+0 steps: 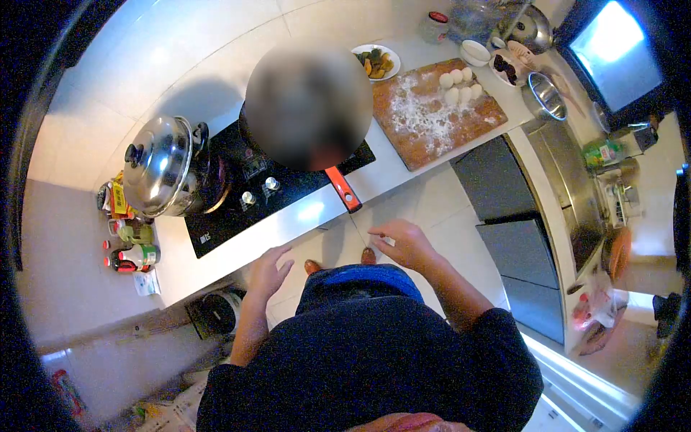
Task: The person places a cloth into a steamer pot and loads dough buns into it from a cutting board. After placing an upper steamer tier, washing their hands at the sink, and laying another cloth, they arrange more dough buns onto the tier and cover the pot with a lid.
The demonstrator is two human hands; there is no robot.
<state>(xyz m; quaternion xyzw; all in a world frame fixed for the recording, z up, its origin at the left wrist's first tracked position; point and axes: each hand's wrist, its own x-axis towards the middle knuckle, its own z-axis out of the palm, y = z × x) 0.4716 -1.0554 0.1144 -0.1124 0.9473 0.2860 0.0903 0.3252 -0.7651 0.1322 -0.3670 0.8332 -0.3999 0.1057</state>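
My left hand (269, 272) is held in front of the counter's edge, its fingers apart and nothing in it. To the right, my right hand (403, 243) hovers below the red pan handle (343, 190), not touching it, with fingers spread and no object between them. That handle juts over the counter edge from a pan whose body is hidden by a round blur. On the black stove (252, 216), left of the blur, stands a steel pot with a shiny domed lid (158, 165).
A floured wooden board (425, 119) with several white dough balls (461, 93) lies right of the stove. Behind it is a plate of food (377, 63). A metal bowl (545, 96) sits farther right. Bottles (138, 255) stand at the counter's left end.
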